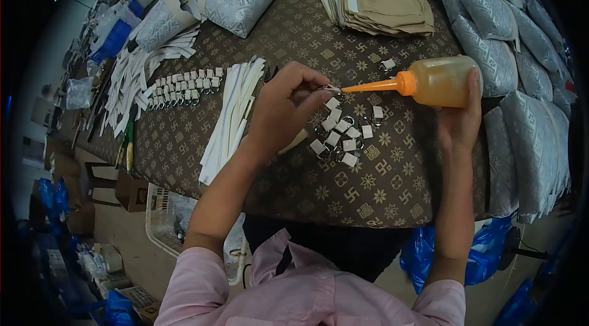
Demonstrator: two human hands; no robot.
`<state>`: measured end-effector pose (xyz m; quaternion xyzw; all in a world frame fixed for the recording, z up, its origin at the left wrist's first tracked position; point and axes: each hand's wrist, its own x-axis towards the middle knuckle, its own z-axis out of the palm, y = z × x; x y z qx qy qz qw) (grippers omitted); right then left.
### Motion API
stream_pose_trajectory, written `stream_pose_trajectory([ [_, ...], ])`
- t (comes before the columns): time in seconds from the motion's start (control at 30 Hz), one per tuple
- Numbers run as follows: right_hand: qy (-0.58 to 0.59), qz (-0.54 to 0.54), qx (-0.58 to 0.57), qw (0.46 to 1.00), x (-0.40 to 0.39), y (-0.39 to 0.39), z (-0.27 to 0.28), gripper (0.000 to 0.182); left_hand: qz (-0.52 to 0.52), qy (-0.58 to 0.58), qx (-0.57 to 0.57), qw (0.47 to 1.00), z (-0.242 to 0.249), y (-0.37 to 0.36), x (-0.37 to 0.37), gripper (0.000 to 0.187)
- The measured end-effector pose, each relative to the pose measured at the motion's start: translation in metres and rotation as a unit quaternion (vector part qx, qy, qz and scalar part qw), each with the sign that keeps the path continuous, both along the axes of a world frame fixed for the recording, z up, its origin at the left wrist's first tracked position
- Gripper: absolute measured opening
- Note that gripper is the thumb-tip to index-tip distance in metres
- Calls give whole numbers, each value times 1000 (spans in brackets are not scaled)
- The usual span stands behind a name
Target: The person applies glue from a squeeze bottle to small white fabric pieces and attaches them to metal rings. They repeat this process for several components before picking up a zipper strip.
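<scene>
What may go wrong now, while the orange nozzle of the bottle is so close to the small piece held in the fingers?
1. The right hand tips the squeeze bottle sideways; its nozzle points at the small piece pinched by the left hand. Too much squeeze might wet the fingers.
2. A drip could fall on the finished ring tabs lying just below.
3. Drops may also stain the patterned tablecloth.

Even overhead light — fisheye warp, dark corners

Single head-worn fisheye view, looking steeply down and forward, close over a patterned table (392,185) filling the frame's centre.
</scene>
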<state>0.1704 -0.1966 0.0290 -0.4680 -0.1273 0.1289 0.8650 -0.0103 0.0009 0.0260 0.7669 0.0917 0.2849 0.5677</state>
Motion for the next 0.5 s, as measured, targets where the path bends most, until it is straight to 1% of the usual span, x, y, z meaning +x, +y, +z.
stream_pose_trajectory([
  [0.03, -2, -3, 2, 1000, -1, 0, 2, 39, 16, -31, 112, 993, 1, 0, 0, 16],
  [0.07, -3, -7, 4, 1000, -3, 1, 4, 39, 31, -62, 222, 973, 2, 0, 1, 18],
  [0.1, -2, -9, 5, 1000, -3, 1, 5, 39, 29, -61, 223, 973, 3, -1, 1, 18],
  [0.17, -4, -22, 11, 1000, -4, 2, 7, 40, 49, -121, 330, 935, 4, -1, 2, 20],
  [0.5, -23, -19, -3, 1000, -4, 1, 7, 40, 53, -137, 356, 923, 3, -4, 3, 19],
])
